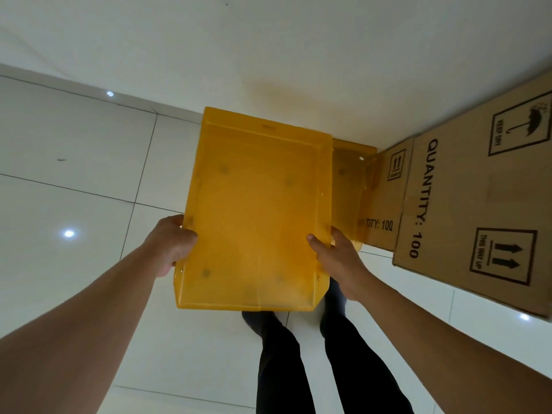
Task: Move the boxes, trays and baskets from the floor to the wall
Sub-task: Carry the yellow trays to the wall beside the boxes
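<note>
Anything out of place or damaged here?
Nothing spilled or broken. On the large cardboard box the up arrows point sideways in view, so it may lie on its side. A small dark mark spots the floor.

Floor [74,189] left free (boxes [478,204] right).

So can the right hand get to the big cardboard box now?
Probably not yet. The right hand grips the edge of the yellow tray, as the left hand does on the other side, so it is busy. Nothing stands between it and the big cardboard box beside it, though.
</note>
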